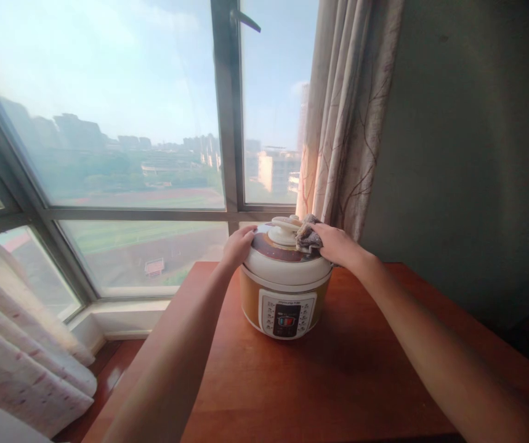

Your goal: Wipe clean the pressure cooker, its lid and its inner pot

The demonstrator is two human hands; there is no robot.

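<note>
An electric pressure cooker (285,271) stands upright on the wooden table, its control panel facing me. It has a white and dark brown lid, a pale knob handle (282,232) on top and a gold-coloured body. My left hand (240,245) grips the lid's left edge, with its fingers over the rim and partly hidden. In my right hand (335,243) is a crumpled grey-brown rag (309,235), pressed on the right part of the lid beside the knob. The fingertips under the rag are hidden.
The reddish-brown table (255,381) reaches toward a large window (144,212) with grey frames. Behind the cooker on the right hangs a patterned curtain (342,123), and another curtain (19,332) falls at the lower left. A dark wall (458,154) bounds the right side.
</note>
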